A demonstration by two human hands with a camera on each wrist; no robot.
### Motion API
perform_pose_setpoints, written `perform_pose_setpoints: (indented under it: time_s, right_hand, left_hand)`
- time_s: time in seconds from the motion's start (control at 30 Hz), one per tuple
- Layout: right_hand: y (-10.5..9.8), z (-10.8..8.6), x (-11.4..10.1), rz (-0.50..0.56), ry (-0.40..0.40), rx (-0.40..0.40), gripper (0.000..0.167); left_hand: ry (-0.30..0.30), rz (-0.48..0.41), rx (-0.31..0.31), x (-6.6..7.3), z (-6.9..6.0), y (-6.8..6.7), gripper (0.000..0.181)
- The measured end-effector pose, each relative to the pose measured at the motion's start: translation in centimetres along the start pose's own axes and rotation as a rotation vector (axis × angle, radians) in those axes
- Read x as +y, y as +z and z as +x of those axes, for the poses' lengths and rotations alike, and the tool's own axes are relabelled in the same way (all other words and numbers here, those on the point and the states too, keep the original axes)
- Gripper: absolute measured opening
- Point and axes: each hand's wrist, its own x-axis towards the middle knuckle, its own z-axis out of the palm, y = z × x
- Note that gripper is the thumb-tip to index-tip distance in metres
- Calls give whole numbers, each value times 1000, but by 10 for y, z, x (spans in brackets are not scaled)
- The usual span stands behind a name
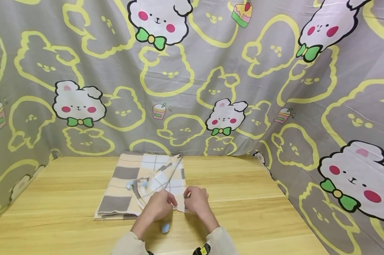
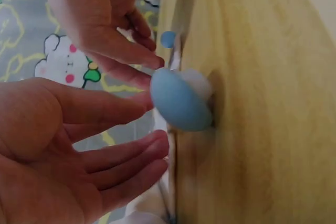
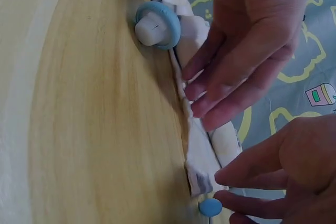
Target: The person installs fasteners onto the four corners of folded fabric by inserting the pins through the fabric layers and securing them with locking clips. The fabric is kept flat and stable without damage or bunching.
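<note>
A folded plaid blanket [image 1: 115, 204], in beige, grey and white, lies on the table with one layer drawn up diagonally. At its near edge, my right hand [image 1: 196, 200] pinches a small round blue fastener [image 3: 210, 207] against the cloth corner. My left hand [image 1: 161, 204] touches the same edge beside it, thumb and fingers apart in the left wrist view. Just below the left hand, a mushroom-shaped blue and white fastener [image 2: 181, 100] lies on the wood. Two more blue fasteners are on the blanket, one at left [image 1: 129, 185] and one nearer the middle [image 1: 144, 184].
The wooden table [image 1: 242, 219] extends to both sides of the blanket. A grey curtain [image 1: 185, 102] with yellow outlines and white cartoon rabbits hangs behind it and along the sides. Dark bands [image 1: 202, 250] circle the wrists.
</note>
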Motion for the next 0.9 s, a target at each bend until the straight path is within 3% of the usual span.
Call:
perform_pose_setpoints:
  time_s: [0.17,0.33,0.53,0.9]
  right_hand:
    - [1,-1,-1,-57,1,-26,15]
    - [0,-1,-2,-33,-9,-51,23]
    - [-2,-2,-4,29,-18,-106,34]
    - [-4,-3,-8,59,8,-192,35]
  left_hand:
    - [-1,16,-32,-2,0,2,29]
    - [-4,38,-27,-4,1,5,25]
    - [42,62,14,-8,1,9,21]
    - [46,117,82,-11,2,13,24]
